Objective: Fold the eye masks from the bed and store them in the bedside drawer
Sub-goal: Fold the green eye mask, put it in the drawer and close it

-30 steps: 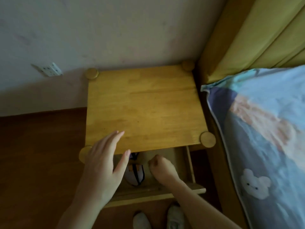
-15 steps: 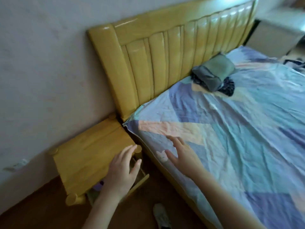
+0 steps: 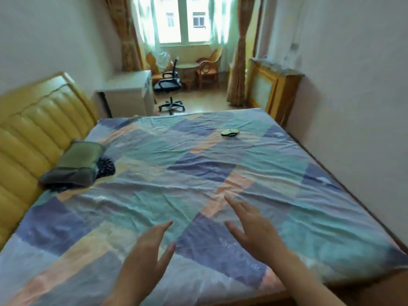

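- Bed (image 3: 220, 173): patchwork sheet in blue, teal and peach, wrinkled; near edge along the bottom of the view, right edge just beside the wall, far edge facing the window area.
- Open room: wide bare stretch of sheet between the hands and the far half of the bed.
- Eye mask (image 3: 230, 132): small, dark with a pale patch, flat on the sheet near the far right corner, well apart from both hands.
- Headboard (image 3: 33, 133): yellow, padded, along the left edge.
- Green pillow (image 3: 75, 162): against the headboard, lying over a dark patterned cloth (image 3: 106, 167).
- Office chair (image 3: 171, 89): beyond the far edge, on the floor, beside a white cabinet (image 3: 125, 93).
- Left hand (image 3: 145, 257): raised over the near part of the sheet, palm turned inward, fingers extended and spread, nothing gripped.
- Right hand (image 3: 254, 230): further forward than the left, fingers spread and pointing toward the far side, grip empty.
- Contact with the sheet: cannot tell for either hand.
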